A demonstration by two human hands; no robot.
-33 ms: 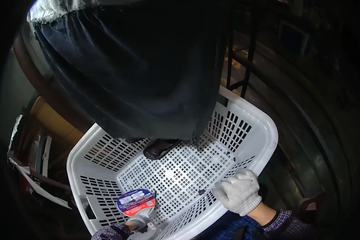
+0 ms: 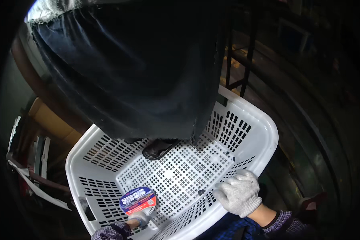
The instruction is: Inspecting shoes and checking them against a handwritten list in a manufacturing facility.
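Note:
A large white plastic basket (image 2: 264,120) with slotted walls fills the lower middle. My right hand (image 2: 240,192), in a pale knitted glove, is closed over its near right rim. Low at the left, my gloved left hand (image 2: 140,219) is closed on the lower edge of a round, flat, blue-and-red printed hand fan (image 2: 138,200), held over the basket's near left part. The fingers there are partly hidden. A dark brown, shiny, shoe-like thing (image 2: 158,149) shows at the basket's far side, partly covered by a dark hanging cloth (image 2: 148,72).
The cloth covers the basket's far rim and much of the view above. To the left are a brown cardboard piece (image 2: 54,120) and white strips (image 2: 46,196). A dark metal frame (image 2: 250,56) stands behind the basket. Small dark scraps (image 2: 201,192) lie in the basket.
My left hand and the hand fan have shifted slightly right, and the fan has tilted a little. My right hand stays on the rim.

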